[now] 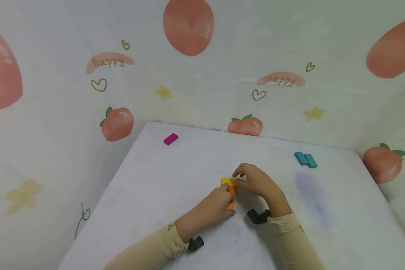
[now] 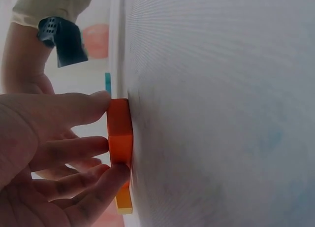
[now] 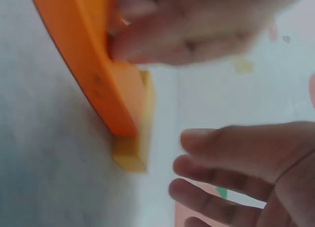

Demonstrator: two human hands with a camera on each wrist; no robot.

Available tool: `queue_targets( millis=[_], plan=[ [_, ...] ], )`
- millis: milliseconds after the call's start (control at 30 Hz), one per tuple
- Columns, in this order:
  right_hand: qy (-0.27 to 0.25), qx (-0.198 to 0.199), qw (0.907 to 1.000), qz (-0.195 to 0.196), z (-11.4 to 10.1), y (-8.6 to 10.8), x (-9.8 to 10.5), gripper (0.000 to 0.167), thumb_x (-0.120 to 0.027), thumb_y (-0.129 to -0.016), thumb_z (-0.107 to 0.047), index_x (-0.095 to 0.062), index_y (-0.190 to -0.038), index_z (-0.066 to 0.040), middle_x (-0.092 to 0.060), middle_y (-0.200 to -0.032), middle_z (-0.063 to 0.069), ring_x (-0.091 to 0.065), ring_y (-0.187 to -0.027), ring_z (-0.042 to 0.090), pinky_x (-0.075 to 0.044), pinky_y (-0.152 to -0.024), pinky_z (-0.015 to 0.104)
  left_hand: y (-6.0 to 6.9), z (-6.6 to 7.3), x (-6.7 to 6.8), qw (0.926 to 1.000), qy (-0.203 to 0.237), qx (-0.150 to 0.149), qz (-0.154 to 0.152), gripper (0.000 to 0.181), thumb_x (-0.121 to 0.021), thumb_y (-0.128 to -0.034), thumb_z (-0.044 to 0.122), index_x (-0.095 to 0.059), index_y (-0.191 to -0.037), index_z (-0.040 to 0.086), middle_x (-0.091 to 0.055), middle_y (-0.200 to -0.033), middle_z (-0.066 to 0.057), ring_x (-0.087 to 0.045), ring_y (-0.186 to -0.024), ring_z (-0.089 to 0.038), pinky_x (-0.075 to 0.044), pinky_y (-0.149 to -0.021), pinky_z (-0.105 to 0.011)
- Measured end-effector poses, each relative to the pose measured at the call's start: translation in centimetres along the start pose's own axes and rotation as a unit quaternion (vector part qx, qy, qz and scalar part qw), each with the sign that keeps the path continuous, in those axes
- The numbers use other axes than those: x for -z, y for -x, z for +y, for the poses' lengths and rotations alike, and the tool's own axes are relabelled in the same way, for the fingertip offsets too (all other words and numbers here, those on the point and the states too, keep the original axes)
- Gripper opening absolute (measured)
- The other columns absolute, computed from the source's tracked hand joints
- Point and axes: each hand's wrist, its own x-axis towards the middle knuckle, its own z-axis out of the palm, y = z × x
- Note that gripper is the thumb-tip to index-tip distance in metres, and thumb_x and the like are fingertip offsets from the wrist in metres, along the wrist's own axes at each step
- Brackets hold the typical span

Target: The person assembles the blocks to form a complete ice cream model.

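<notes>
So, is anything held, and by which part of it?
The left hand holds the orange block, thumb at its near end, fingers toward the end by the yellow block. The right hand holds nothing.

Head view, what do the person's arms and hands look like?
The left sleeve and right sleeve are pale beige, with wrinkled cuffs and dark markings too small to read. The left hand and right hand look bare. One black angular piece sits by each wrist.

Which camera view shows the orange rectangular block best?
The left wrist view: the orange rectangular block appears sharp and within frame, though partly covered. The right wrist view shows it larger but blurred and cut off; in the head view, the left hand partly hides it.
</notes>
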Motion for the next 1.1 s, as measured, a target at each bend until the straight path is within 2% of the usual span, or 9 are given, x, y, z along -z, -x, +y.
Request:
queue_targets(
  millis=[167, 233, 333, 500, 567, 667, 833, 933, 1100],
  plan=[
    [0.0, -0.008, 0.9979, 0.065, 2.2, 0.4, 1.4, 0.018, -0.074, -0.099, -0.015, -0.078, -0.112, -0.004, -0.074, -0.112, 0.011, -0.07, -0.103, 0.031, -0.06, -0.091, 0.052, -0.1, 0.0, -0.3, 0.9999, -0.012, 0.002, -0.002, 0.027, -0.086, -0.0914, 0.027, -0.077, -0.108, 0.007, -0.059, -0.103, -0.001, -0.052, -0.078, -0.006, -0.046, -0.069, -0.016],
    [0.001, -0.022, 0.9959, 0.087, 3.1, 0.7, 2.0, 0.021, -0.074, -0.099, -0.017, -0.078, -0.114, -0.003, -0.074, -0.114, 0.012, -0.071, -0.103, 0.033, -0.06, -0.091, 0.053, -0.2, 0.1, -0.4, 0.9999, -0.011, 0.006, -0.004, 0.027, -0.086, -0.0918, 0.027, -0.078, -0.108, 0.007, -0.059, -0.103, -0.001, -0.052, -0.077, -0.006, -0.046, -0.068, -0.016],
    [0.003, -0.042, 0.9936, 0.105, 4.4, 1.3, 2.7, 0.023, -0.073, -0.1, -0.02, -0.077, -0.115, -0.002, -0.074, -0.115, 0.016, -0.071, -0.104, 0.035, -0.06, -0.091, 0.055, -0.2, 0.1, -0.4, 0.9999, -0.007, 0.008, -0.004, 0.026, -0.085, -0.0926, 0.027, -0.077, -0.109, 0.007, -0.058, -0.103, 0.0, -0.052, -0.078, -0.006, -0.046, -0.068, -0.015],
    [0.002, -0.061, 0.9915, 0.115, 6.5, 2.5, 3.6, 0.025, -0.072, -0.101, -0.021, -0.076, -0.115, -0.001, -0.073, -0.118, 0.019, -0.071, -0.106, 0.039, -0.059, -0.093, 0.058, 0.0, -0.2, 0.0, 0.9998, -0.016, -0.006, 0.007, 0.027, -0.084, -0.0929, 0.03, -0.077, -0.109, 0.01, -0.057, -0.1, 0.002, -0.051, -0.078, -0.007, -0.045, -0.067, -0.015],
    [-0.002, -0.068, 0.9905, 0.12, 7.3, 2.9, 3.9, 0.025, -0.072, -0.101, -0.021, -0.076, -0.116, -0.001, -0.073, -0.12, 0.02, -0.071, -0.108, 0.041, -0.058, -0.094, 0.06, -0.2, -0.5, 0.4, 0.9996, -0.017, -0.017, 0.016, 0.026, -0.083, -0.0939, 0.03, -0.078, -0.111, 0.01, -0.06, -0.102, 0.002, -0.054, -0.082, -0.008, -0.048, -0.071, -0.014],
    [-0.005, -0.078, 0.9892, 0.124, 8.2, 3.4, 4.4, 0.028, -0.071, -0.102, -0.022, -0.075, -0.118, 0.0, -0.072, -0.123, 0.022, -0.07, -0.111, 0.043, -0.057, -0.096, 0.061, -0.6, -1.1, 1.3, 0.9993, -0.003, -0.028, 0.024, 0.027, -0.08, -0.0965, 0.027, -0.078, -0.116, 0.008, -0.063, -0.115, -0.002, -0.061, -0.097, -0.013, -0.054, -0.084, -0.018],
    [-0.008, -0.101, 0.9851, 0.139, 9.5, 3.8, 5.4, 0.034, -0.069, -0.103, -0.024, -0.073, -0.123, 0.003, -0.069, -0.128, 0.026, -0.067, -0.115, 0.047, -0.055, -0.099, 0.063, -1.6, -2.4, 2.6, 0.9995, 0.021, -0.014, 0.022, 0.028, -0.076, -0.0983, 0.021, -0.077, -0.122, 0.007, -0.063, -0.135, -0.007, -0.063, -0.118, -0.022, -0.056, -0.101, -0.03],
    [-0.012, -0.108, 0.9812, 0.159, 10.5, 4.0, 6.1, 0.036, -0.067, -0.105, -0.024, -0.072, -0.124, 0.006, -0.067, -0.131, 0.03, -0.065, -0.118, 0.051, -0.053, -0.099, 0.065, -2.3, -3.1, 2.9, 0.9995, 0.024, -0.006, 0.021, 0.029, -0.077, -0.0983, 0.02, -0.077, -0.123, 0.005, -0.063, -0.136, -0.009, -0.064, -0.12, -0.023, -0.056, -0.104, -0.032],
    [-0.009, -0.135, 0.9697, 0.203, 13.0, 4.5, 7.2, 0.038, -0.063, -0.106, -0.022, -0.069, -0.127, 0.009, -0.061, -0.132, 0.034, -0.061, -0.119, 0.054, -0.051, -0.098, 0.068, -3.4, -3.7, 3.2, 0.9996, 0.025, -0.007, 0.014, 0.03, -0.076, -0.0991, 0.017, -0.076, -0.125, 0.002, -0.066, -0.127, -0.009, -0.065, -0.114, -0.022, -0.057, -0.101, -0.031]
  ],
)
